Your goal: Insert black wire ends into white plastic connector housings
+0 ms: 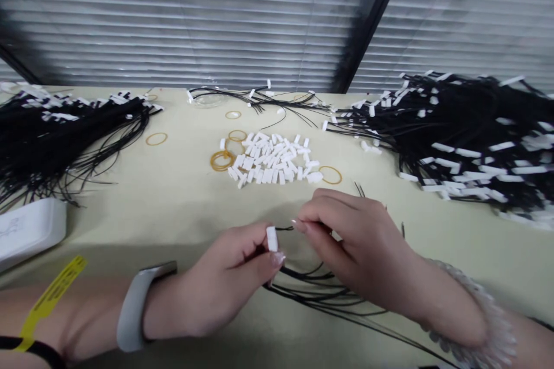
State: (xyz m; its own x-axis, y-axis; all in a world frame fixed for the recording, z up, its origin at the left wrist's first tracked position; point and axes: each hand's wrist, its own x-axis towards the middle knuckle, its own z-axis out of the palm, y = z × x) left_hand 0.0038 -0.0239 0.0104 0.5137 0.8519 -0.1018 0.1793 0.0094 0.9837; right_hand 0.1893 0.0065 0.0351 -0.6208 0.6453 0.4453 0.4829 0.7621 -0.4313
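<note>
Left hand point(234, 282) pinches a boxy white connector point(272, 239); right hand point(359, 248) pinches thin wire point(283, 229) beside it — the slack black bundle point(303, 276) below runs partly hidden.

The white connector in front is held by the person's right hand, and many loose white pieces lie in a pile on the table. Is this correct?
Not fully: in the head view, the left hand holds the white connector. Many loose white pieces do lie in a pile on the table.

no wording could be read: the print on the yellow tag point(52, 295) and the faint marking on the white case point(42, 232) were too blurred.
</note>
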